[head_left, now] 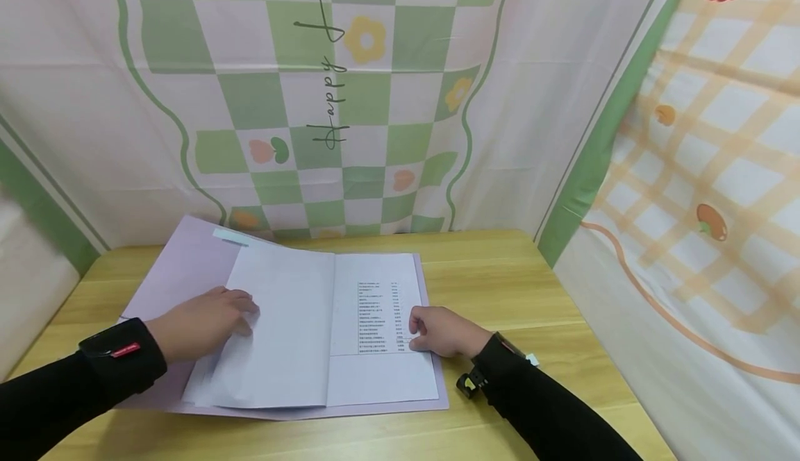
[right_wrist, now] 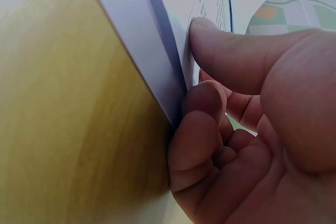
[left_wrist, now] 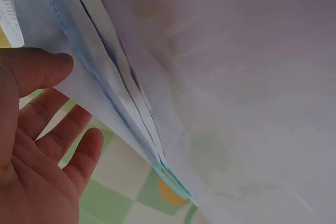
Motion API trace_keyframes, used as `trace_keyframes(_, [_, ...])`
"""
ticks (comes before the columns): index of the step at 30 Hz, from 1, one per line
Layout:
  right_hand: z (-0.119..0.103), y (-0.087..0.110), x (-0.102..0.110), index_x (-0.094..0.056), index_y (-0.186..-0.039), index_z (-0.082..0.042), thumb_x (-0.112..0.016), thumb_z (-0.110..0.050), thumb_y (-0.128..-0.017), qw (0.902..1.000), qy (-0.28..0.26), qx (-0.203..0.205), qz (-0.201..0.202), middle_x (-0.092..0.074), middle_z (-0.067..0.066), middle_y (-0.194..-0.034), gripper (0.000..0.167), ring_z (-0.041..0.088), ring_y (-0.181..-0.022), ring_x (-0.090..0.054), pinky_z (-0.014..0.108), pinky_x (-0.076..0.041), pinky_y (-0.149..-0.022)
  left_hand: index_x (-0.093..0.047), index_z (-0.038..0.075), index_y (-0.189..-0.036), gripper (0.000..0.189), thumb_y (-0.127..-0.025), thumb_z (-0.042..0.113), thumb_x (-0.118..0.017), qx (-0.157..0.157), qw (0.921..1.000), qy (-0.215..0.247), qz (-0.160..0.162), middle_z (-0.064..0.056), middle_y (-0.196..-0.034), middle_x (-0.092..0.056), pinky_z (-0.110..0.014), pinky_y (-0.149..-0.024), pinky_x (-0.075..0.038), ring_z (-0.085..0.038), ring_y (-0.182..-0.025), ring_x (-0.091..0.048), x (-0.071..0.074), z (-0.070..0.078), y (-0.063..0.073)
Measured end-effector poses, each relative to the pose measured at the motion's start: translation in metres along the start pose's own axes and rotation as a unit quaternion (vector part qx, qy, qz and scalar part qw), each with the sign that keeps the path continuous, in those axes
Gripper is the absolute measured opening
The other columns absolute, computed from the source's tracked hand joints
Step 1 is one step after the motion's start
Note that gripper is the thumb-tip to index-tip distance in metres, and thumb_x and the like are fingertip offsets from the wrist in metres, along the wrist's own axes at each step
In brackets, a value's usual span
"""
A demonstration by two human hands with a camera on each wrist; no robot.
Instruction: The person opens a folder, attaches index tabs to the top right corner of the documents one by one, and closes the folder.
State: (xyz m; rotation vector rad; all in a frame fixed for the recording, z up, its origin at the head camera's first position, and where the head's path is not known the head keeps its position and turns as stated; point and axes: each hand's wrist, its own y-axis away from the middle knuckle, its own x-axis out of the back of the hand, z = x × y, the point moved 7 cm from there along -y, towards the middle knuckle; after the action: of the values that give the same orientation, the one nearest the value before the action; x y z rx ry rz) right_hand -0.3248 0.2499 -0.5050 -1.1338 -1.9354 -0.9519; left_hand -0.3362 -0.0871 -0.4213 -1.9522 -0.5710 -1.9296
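A lavender folder (head_left: 156,280) lies opened out with loose white sheets inside. On the left, turned sheets (head_left: 287,329) show blank backs; on the right is a printed page (head_left: 381,381) with a table of small text. My left hand (head_left: 209,319) is at the turned sheets, its fingers loosely bent and its thumb apart from them in the left wrist view (left_wrist: 47,145). At the printed page's right edge, my right hand (head_left: 446,332) pinches the paper, thumb (right_wrist: 226,56) on the printed face and index finger behind. The folder's cover lies beneath that edge.
The folder rests on a yellow wood-grain table (head_left: 500,287). A green-and-white checked curtain (head_left: 300,100) hangs behind the table, and an orange plaid cloth (head_left: 706,169) is at the right. A pale strip (head_left: 230,237) shows at the top of the turned sheets.
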Motion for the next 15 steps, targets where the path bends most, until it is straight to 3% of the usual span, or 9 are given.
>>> trace_keyframes(11, [-0.0017, 0.0013, -0.0003, -0.056, -0.094, -0.016, -0.075, -0.019, -0.09, 1.0, 0.008, -0.001, 0.003, -0.054, -0.001, -0.075, 0.02, 0.015, -0.068, -0.052, 0.031, -0.043, -0.062, -0.081, 0.015, -0.094, 0.04, -0.078, -0.017, -0.065, 0.009, 1.0, 0.002, 0.004, -0.009, -0.113, -0.067, -0.052, -0.092, -0.047, -0.037, -0.114, -0.058, -0.002, -0.0109, 0.009])
trace_keyframes(15, [-0.0022, 0.0016, -0.0004, -0.056, -0.094, -0.015, -0.076, -0.019, -0.09, 1.0, 0.009, -0.002, 0.004, -0.054, 0.0, -0.076, 0.021, 0.016, -0.069, -0.052, 0.032, -0.043, -0.063, -0.08, 0.017, -0.089, 0.036, -0.074, -0.015, -0.071, 0.008, 0.9999, -0.008, -0.002, -0.01, -0.114, -0.066, -0.051, -0.091, -0.048, -0.037, -0.114, -0.057, -0.0066, -0.0112, 0.0089])
